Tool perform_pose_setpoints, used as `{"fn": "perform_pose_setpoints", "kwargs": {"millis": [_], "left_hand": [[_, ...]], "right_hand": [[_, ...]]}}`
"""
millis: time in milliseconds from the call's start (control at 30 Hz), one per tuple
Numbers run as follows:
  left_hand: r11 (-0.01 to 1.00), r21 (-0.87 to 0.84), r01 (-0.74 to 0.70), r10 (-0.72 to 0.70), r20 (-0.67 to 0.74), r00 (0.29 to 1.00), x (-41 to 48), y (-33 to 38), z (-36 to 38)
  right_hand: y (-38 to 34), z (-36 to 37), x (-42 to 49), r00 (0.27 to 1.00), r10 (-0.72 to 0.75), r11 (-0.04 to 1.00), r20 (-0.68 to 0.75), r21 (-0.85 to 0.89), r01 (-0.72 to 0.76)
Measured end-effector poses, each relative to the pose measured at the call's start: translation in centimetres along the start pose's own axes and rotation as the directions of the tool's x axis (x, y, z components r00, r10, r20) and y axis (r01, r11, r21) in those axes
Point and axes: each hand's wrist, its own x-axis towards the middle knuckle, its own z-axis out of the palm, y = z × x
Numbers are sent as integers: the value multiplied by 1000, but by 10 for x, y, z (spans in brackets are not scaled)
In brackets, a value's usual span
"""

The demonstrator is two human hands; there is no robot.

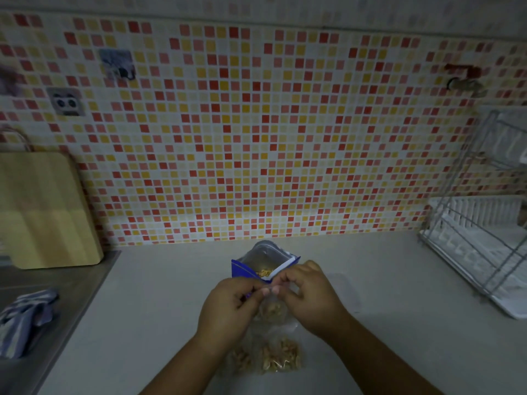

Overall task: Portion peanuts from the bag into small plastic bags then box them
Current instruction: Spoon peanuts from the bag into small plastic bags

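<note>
The small plastic bag (272, 307) sat on the pale counter (385, 323) right in front of the person, partly filled with peanuts, its top edge pinched between both hands. The left hand (228, 306) and the right hand (309, 297) were drawn close together over the bag's mouth, fingertips nearly meeting, each clamped on the thin film at the rim; whether they were pressing a seal shut or only gathering the opening could not be told in the dim light. Just behind the hands stood the blue peanut bag (263, 265), open at the top with nuts showing inside. Two filled bags (281, 357) lay nearer the person, side by side and touching, so the portioning looked to be well under way; no box could be made out with certainty. The film would likely be light, limp and a little slippery, giving no support of its own, with the nuts slumping as loose weight at the bottom. It would best be held by the rim, above the nuts, with a pinch at each side so the mouth stayed level and nothing spilled. A grip on the belly would probably only shift the nuts about. A wooden board (42, 209) leaned at the left and a wire rack (479, 223) stood at the right, both well apart from the work.
</note>
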Motion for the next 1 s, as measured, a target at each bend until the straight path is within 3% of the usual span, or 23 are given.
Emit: {"fn": "perform_pose_setpoints", "kwargs": {"millis": [200,367,467,567,733,867,1000], "left_hand": [[996,57,-66,68,-37,997,0,-1,-2],[995,74,-61,65,-50,997,3,-5,-12],[992,102,-80,83,-25,996,5,-4,-15],[999,15,-44,44,-19,999,4,-6,-14],[964,-231,131,-134,3,991,-6,-21,-9],[866,-353,353,-339,104,935,-15,-39,-1],[636,-443,632,-570,282,771,-26,-57,13]], "right_hand": [[-10,-2,-2,996,-87,993,4,-84,87],[-14,-11,-3,998,58,998,-11,21,-58],[-16,-11,-3,993,121,992,-2,-17,-121],[-19,-8,-3,988,152,988,0,38,-152],[-4,4,-11,952,281,868,119,393,-305],[13,26,-15,927,338,840,162,393,-375],[29,54,-13,844,439,783,309,329,-528]]}}
